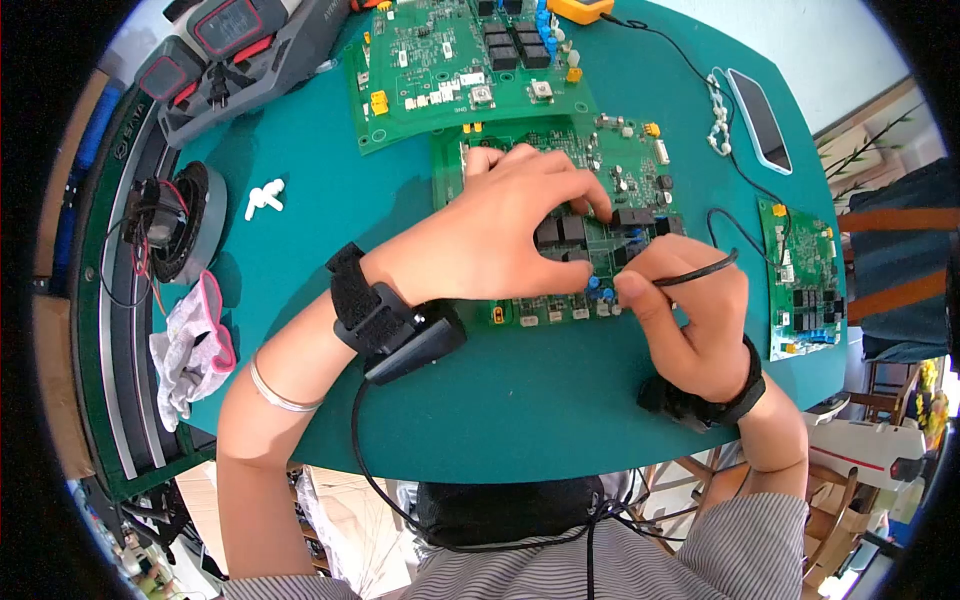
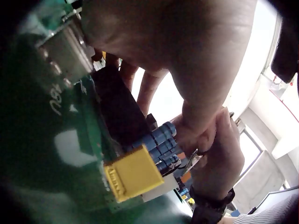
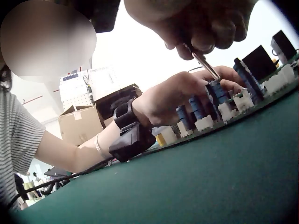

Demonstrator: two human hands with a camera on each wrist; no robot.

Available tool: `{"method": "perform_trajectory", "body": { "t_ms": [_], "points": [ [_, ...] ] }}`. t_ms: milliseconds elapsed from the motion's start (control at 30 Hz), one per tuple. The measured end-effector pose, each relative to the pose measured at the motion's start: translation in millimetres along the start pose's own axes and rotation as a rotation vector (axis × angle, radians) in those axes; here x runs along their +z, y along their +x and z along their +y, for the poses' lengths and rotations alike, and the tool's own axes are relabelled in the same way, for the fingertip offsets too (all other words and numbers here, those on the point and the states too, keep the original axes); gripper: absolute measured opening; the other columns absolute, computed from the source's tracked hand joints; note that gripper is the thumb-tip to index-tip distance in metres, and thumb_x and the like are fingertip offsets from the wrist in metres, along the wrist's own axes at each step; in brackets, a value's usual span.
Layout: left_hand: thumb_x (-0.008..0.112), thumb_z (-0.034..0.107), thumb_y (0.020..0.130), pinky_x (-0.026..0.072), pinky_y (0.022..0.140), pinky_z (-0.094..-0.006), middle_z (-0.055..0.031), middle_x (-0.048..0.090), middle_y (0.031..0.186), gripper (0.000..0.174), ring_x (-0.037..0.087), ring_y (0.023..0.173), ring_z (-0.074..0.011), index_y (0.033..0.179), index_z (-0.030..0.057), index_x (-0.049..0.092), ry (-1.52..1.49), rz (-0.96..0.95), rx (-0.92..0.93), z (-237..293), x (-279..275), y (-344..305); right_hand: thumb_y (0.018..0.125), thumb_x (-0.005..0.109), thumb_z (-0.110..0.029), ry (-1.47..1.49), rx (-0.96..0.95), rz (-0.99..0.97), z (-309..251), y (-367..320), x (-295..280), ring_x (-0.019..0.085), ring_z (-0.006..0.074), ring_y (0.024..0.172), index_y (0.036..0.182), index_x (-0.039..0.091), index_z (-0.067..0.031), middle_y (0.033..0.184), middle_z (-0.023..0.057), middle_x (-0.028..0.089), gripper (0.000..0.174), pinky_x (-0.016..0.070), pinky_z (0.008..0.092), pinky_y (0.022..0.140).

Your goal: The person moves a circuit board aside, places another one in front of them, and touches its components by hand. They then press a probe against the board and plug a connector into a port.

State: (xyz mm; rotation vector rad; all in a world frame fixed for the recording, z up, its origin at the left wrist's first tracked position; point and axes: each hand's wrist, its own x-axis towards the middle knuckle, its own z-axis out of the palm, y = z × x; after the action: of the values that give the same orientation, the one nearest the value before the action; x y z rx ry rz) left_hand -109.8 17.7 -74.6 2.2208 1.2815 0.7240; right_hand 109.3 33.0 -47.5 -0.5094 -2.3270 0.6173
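The left hand (image 1: 490,235) is spread palm-down over a green circuit board (image 1: 640,165), its fingers apart and bent among the black components; thumb and forefinger rest near them. At the board's right front, the right hand (image 1: 695,310) pinches a thin metal-tipped tool (image 3: 205,65), with a black cable (image 1: 700,270) beside the fingers. In the right wrist view the tip is at a blue cylindrical component (image 3: 217,92); whether it touches cannot be told. The left wrist view shows a yellow block (image 2: 133,173) close up, with the right hand (image 2: 217,158) behind.
Another green board (image 1: 430,115) overlaps the far edge; a smaller one (image 1: 785,240) lies right, near a phone (image 1: 760,120). A yellow device (image 1: 580,8) sits at the back. Left are white earbuds (image 1: 264,197), a glove (image 1: 195,350), a round wired part (image 1: 190,225) and a tool case (image 1: 250,75).
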Motion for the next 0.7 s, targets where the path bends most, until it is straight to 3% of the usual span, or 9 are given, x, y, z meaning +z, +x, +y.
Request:
{"method": "perform_trajectory", "body": {
  "t_ms": [67, 167, 300, 700],
  "points": [
    [0.077, 0.024, 0.074, 0.0293, 0.097, -0.0362, -0.002, 0.061, 0.109, 0.045, 0.053, 0.105, -0.021, 0.116, 0.0143, 0.065, -0.013, 0.03, 0.026, -2.5, 1.2, -0.2, 0.087, 0.069, 0.0, -0.014, 0.022, -0.06, 3.0, -1.4, -3.7, 0.06, 0.0318, 0.059, 0.076, 0.062, -0.0007, 0.069, 0.0119, 0.06, 0.013, 0.0444, 0.039, 0.054],
    [0.076, 0.023, 0.074, 0.0292, 0.097, -0.036, -0.0018, 0.06, 0.108, 0.044, 0.053, 0.104, -0.021, 0.116, 0.0144, 0.065, -0.01, 0.005, -0.008, 0.6, 1.5, -1.5, 0.092, 0.066, -0.004, 0.121, 0.216, 0.083, 5.2, -8.2, -1.5, 0.062, 0.0263, 0.06, 0.081, 0.068, -0.0004, 0.073, 0.0112, 0.065, 0.012, 0.0454, 0.034, 0.055],
    [0.075, 0.024, 0.075, 0.0291, 0.099, -0.0363, -0.0019, 0.06, 0.106, 0.044, 0.053, 0.104, -0.021, 0.116, 0.0146, 0.064, 0.015, 0.014, 0.01, -1.2, 2.4, -0.1, 0.094, 0.065, -0.006, 0.127, 0.226, 0.094, 7.1, -11.9, -0.7, 0.061, 0.0255, 0.059, 0.08, 0.068, -0.0005, 0.072, 0.0108, 0.064, 0.015, 0.0449, 0.0333, 0.054],
    [0.076, 0.024, 0.077, 0.0301, 0.1, -0.0367, -0.0023, 0.061, 0.108, 0.044, 0.054, 0.107, -0.0208, 0.118, 0.0149, 0.064, 0.039, 0.007, 0.018, -2.1, 1.0, -1.6, 0.087, 0.071, -0.002, 0.01, 0.031, -0.016, 6.4, -4.4, -1.9, 0.062, 0.0291, 0.061, 0.081, 0.066, -0.0012, 0.07, 0.0121, 0.063, 0.007, 0.047, 0.0355, 0.055]
  ]
}}
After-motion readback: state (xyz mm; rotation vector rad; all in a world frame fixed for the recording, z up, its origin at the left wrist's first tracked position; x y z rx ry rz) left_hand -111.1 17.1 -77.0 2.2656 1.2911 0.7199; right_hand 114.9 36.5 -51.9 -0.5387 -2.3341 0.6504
